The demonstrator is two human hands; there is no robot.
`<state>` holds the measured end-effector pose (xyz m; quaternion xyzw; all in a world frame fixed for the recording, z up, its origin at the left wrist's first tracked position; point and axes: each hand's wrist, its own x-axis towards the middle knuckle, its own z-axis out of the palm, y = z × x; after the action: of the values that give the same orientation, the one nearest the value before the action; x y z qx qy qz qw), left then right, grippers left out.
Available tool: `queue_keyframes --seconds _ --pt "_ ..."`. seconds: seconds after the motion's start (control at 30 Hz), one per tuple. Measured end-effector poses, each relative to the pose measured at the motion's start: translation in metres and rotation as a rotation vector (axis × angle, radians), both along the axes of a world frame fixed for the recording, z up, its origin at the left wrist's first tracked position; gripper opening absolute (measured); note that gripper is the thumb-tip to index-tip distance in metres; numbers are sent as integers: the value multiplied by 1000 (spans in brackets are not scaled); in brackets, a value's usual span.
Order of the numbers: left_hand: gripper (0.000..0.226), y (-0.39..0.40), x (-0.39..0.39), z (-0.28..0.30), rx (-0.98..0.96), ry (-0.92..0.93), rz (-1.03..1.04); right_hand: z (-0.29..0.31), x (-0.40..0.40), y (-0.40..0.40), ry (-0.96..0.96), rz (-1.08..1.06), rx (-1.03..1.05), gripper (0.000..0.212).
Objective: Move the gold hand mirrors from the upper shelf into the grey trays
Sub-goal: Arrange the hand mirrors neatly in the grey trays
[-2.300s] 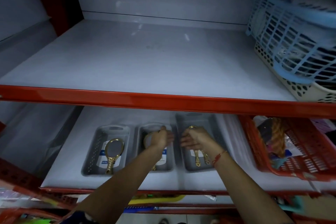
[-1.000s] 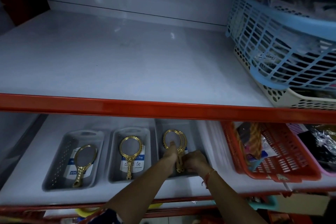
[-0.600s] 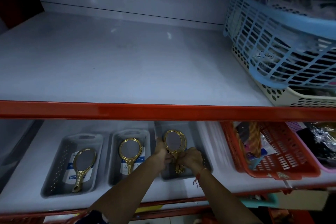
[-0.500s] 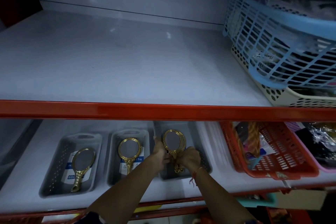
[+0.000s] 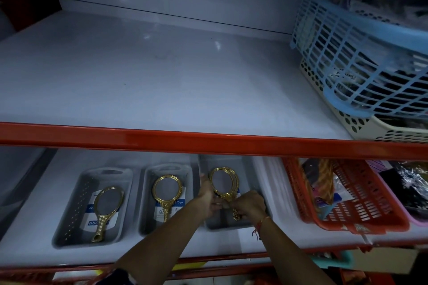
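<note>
Three grey trays stand side by side on the lower shelf. The left tray (image 5: 69, 222) holds one gold hand mirror (image 5: 105, 209). The middle tray (image 5: 148, 203) holds another gold mirror (image 5: 167, 192). Over the right tray (image 5: 227, 224) two stacked gold mirrors (image 5: 223, 183) are held with their heads raised. My left hand (image 5: 206, 201) grips them at the neck. My right hand (image 5: 249, 203) closes around their handles, of which only the tips show. The upper shelf (image 5: 150, 81) carries no mirrors.
A blue lattice basket (image 5: 361, 53) sits in a cream basket (image 5: 370, 127) at the upper shelf's right. A red basket (image 5: 361, 203) of goods stands right of the trays. The red shelf rail (image 5: 208, 141) crosses in front of the trays.
My left hand left the middle tray and joined my right at the right tray. Both hands took hold of the two stacked mirrors and tilted their heads up.
</note>
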<state>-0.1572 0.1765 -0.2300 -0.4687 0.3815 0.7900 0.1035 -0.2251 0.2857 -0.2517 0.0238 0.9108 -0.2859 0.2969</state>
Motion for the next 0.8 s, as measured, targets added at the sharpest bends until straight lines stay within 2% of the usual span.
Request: queue_keyframes --seconds 0.23,0.6,0.8 --pt "93 3 -8 -18 -55 -15 -51 -7 -1 1 116 17 -5 30" --pt "89 8 0 -7 -24 1 -116 0 -3 -1 53 26 58 32" --pt "88 10 1 -7 -52 -20 -178 1 -8 1 31 71 49 18"
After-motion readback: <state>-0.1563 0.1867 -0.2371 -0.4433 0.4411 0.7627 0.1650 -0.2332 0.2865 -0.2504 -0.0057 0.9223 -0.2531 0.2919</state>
